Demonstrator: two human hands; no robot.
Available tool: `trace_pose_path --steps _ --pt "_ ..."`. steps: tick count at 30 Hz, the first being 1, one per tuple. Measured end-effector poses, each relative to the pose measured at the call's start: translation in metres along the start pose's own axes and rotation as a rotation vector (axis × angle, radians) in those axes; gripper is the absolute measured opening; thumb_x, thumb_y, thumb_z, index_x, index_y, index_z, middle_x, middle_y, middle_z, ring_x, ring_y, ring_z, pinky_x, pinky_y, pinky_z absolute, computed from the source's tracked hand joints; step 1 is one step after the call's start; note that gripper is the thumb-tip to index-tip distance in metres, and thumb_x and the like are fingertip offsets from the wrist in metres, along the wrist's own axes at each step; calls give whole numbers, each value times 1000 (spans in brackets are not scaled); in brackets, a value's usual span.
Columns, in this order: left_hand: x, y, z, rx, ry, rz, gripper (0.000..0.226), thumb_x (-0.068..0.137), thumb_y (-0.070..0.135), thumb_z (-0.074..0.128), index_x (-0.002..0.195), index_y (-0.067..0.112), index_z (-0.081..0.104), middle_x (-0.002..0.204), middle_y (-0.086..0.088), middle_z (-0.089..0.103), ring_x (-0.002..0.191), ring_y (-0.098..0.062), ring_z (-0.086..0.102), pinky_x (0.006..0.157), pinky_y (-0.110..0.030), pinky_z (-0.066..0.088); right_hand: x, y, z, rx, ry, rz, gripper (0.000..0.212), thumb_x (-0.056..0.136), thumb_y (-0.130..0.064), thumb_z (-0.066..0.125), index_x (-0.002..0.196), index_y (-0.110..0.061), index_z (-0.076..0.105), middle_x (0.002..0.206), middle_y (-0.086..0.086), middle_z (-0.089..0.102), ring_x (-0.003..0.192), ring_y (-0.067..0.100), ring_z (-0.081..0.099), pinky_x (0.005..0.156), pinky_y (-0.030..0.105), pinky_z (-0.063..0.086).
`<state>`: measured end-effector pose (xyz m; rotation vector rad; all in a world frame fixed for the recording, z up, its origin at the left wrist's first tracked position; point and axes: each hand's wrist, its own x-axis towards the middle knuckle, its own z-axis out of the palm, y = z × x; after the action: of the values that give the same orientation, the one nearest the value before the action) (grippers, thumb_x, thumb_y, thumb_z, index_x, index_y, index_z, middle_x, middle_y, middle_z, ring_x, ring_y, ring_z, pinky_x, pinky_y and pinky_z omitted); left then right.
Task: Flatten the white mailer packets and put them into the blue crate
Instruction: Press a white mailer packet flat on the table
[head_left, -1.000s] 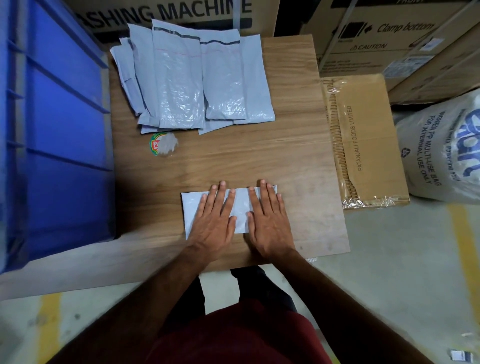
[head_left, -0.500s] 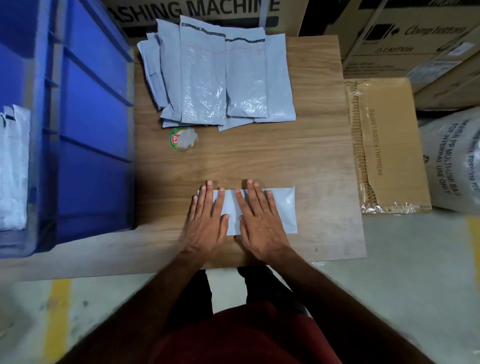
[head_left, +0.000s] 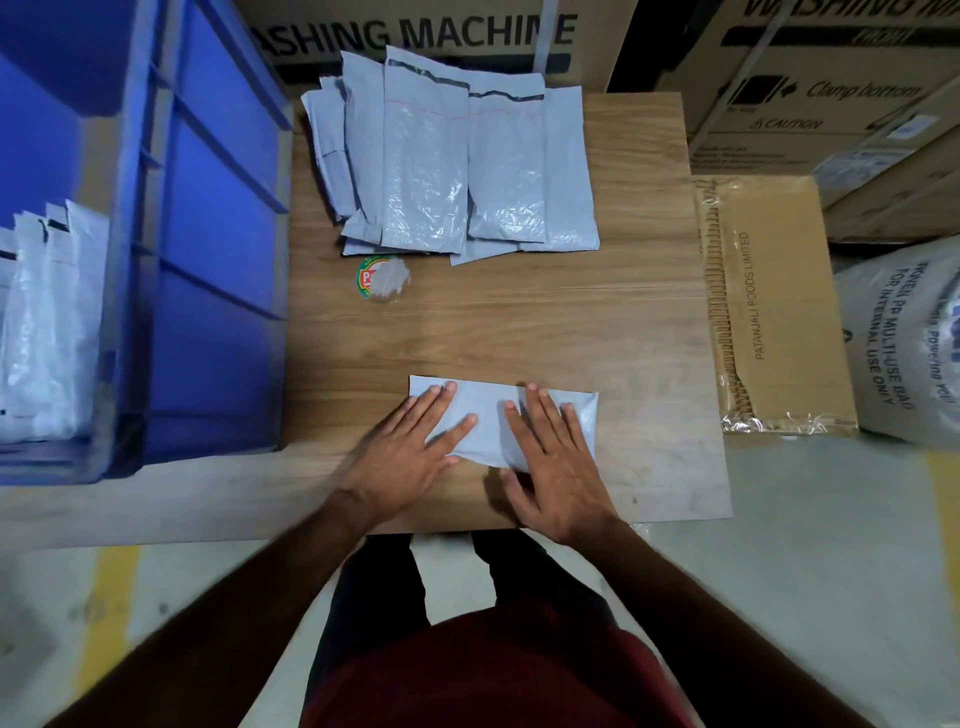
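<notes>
A white mailer packet (head_left: 488, 410) lies flat near the front edge of the wooden table (head_left: 519, 322). My left hand (head_left: 402, 457) rests palm down on its left end, fingers spread. My right hand (head_left: 558, 462) lies flat on its right half, its thumb off the packet's near edge. A pile of several white mailer packets (head_left: 452, 166) sits at the far side of the table. The blue crate (head_left: 208, 234) stands left of the table, with several white packets (head_left: 47, 322) standing inside it.
A round green and red sticker under a scrap of plastic (head_left: 382, 278) lies below the pile. Right of the table are a taped brown carton (head_left: 774, 306) and a white woven sack (head_left: 904, 338). Large washing machine cartons (head_left: 415, 36) stand behind.
Both hands have slid back toward me and apart over the packet, uncovering more of its middle and far edge. The view has shifted, bringing the inside of the crate into sight.
</notes>
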<state>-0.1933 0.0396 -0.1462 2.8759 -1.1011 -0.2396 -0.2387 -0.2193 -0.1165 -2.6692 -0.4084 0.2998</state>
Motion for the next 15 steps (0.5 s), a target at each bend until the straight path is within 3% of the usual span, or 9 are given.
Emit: trace_pose_path --steps 2,4,6,8,11,13,15 --pt "1 -1 -5 15 35 19 55 109 45 29 161 27 24 168 -17 14 153 -32 24 119 -46 33 -12 0 -1 -74 -6 -1 85 95 -43 56 162 -12 14 170 15 2 158 29 0 126 53 7" --pt "3 2 -17 -11 74 11 53 109 42 30 160 27 28 167 -17 18 150 -30 34 115 -42 40 -11 -2 0 -171 -3 36 83 93 -31 56 163 -11 14 169 17 4 157 31 6 124 55 15" --pt "7 6 -34 -40 97 15 55 106 40 34 159 26 32 165 -16 26 137 -28 53 98 -36 53 -2 -8 -1 -228 23 94 85 89 -17 53 163 -14 11 168 18 11 155 35 17 123 55 20" --pt "10 8 -51 -23 97 19 60 101 36 46 157 23 32 164 -17 29 110 -25 70 72 -31 60 9 -15 -7 -247 53 112 87 85 -11 50 162 -16 11 166 19 22 148 38 34 122 54 24" --pt "13 0 -67 -6 1 13 104 81 16 76 163 19 13 168 -18 14 79 -23 73 45 -31 53 19 -20 -22 -276 74 88 80 82 -11 44 160 -14 24 161 21 33 132 36 52 118 52 34" --pt "14 -6 -79 9 -71 35 123 73 5 78 163 20 -5 170 -14 1 79 -26 74 40 -33 50 22 -19 -34 -286 97 75 77 81 -14 35 158 -12 33 158 21 39 119 34 62 113 49 41" --pt "17 -8 -97 13 -88 43 126 69 2 77 163 19 -5 170 -13 4 84 -24 74 41 -31 50 25 -17 -46 -297 113 50 78 79 -15 33 157 -12 35 156 21 42 103 32 69 108 46 47"
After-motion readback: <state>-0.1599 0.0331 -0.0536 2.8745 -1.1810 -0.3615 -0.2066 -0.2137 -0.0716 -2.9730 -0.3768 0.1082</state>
